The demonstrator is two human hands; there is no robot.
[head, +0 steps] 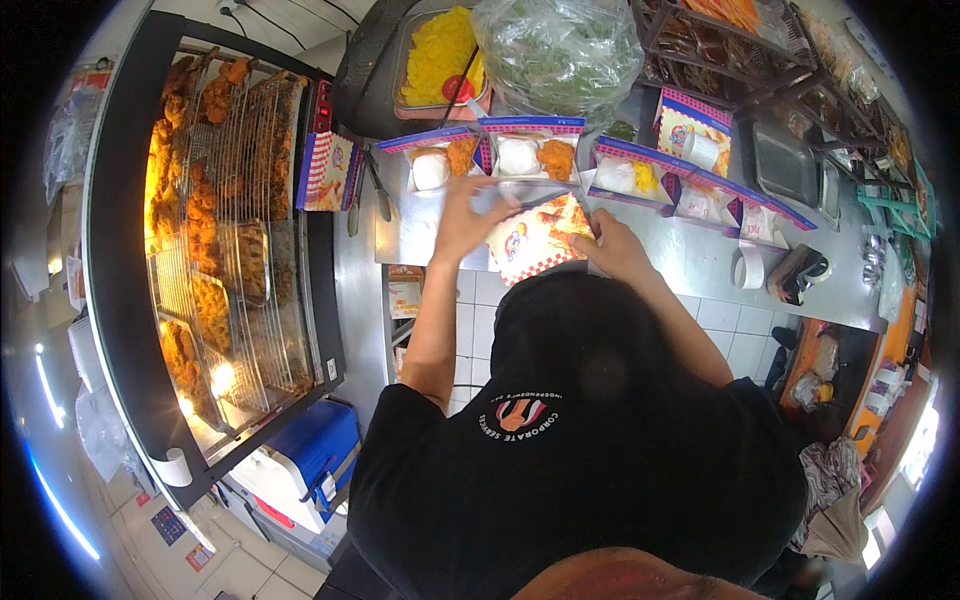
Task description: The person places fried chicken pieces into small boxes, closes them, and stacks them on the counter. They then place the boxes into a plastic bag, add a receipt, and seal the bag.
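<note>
My right hand point(616, 244) grips the right edge of a printed cardboard meal box point(538, 238), tilted at the counter's front edge. My left hand point(469, 221) is at the box's upper left, fingers bent and partly blurred; whether it grips anything cannot be told. Behind the hands stand open boxes: one with a white wrapped bundle point(431, 169) and fried chicken point(460, 156), another with a wrapped bundle point(517, 156) and fried chicken point(556, 158). To the right, an open box holds a white bundle point(615, 175) and yellow food point(645, 177); further boxes hold wrapped items.
A lit glass warming cabinet point(225, 247) with fried chicken stands at the left, metal tongs point(377, 187) beside it. Behind the boxes are a tray of yellow food point(439, 56) and a large clear plastic bag point(559, 52). A paper roll point(748, 271) lies on the steel counter point(697, 262).
</note>
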